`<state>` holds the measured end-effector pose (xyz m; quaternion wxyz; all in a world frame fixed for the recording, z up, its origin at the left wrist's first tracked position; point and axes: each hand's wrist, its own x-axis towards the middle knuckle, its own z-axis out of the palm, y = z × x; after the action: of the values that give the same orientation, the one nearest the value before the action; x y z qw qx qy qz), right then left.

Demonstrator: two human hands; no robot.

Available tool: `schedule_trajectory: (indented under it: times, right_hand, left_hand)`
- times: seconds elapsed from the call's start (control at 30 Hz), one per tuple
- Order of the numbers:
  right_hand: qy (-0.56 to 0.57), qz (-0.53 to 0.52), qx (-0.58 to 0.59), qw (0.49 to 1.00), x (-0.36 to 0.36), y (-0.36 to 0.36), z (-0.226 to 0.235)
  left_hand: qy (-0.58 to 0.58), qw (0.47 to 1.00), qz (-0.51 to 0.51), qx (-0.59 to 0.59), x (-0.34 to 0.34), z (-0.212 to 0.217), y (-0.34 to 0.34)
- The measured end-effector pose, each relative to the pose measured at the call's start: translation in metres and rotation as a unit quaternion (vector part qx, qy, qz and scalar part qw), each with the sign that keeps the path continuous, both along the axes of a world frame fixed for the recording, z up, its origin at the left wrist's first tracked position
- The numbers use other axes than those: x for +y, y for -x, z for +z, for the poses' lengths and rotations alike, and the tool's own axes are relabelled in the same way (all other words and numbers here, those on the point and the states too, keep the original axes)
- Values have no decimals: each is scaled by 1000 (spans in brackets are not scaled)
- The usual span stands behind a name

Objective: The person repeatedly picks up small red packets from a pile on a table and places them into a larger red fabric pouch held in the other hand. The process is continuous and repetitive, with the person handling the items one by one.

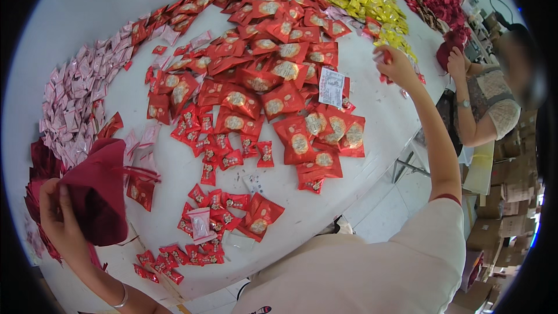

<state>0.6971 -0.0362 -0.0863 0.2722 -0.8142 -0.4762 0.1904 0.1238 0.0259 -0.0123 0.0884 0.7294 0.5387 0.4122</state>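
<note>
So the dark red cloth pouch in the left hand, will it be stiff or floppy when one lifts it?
Probably floppy: the dark red pouch sags and folds around the left hand. It likely weighs little, since it hangs from a loose grip. Its drawstrings trail sideways, so they may catch on the red packets nearby.

Dark red drawstring pouch (96, 195), held upright

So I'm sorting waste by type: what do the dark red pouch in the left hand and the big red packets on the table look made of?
The pouch in the left hand looks like soft matte cloth: it folds and sags, with a drawstring at its mouth. The big red packets look like glossy plastic film or foil: they glint and have flat sealed edges. Which of the two, I can't tell.
</note>
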Motion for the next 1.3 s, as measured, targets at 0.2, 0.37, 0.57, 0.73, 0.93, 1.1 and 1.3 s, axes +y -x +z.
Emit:
schedule_trajectory:
  times: [0.2, 0.37, 0.57, 0.73, 0.93, 1.1, 1.3]
  right_hand:
    - [21, 54, -273, 960, 113, -53, -11]
    - [108, 120, -421, 893, 159, -94, -34]
    - [137, 145, -380, 903, 167, -95, -29]
    - [68, 159, -262, 950, 157, -97, -27]
    - [-144, 71, 249, 955, 108, -75, 25]
    - [-213, 286, 547, 757, 58, 6, 54]
    - [-172, 326, 573, 732, 3, 173, 81]
  left_hand:
    - [29, 998, 16, 46, -25, 14, -50]
    - [21, 996, 34, 83, -36, 12, -59]
    - [39, 994, 64, 85, -45, 7, -62]
    - [51, 997, 23, 50, -38, 6, -66]
    - [141, 989, -32, 6, -33, 11, -98]
    - [37, 979, -114, 163, -21, 16, -136]
    - [180, 942, -283, -35, -7, 9, -191]
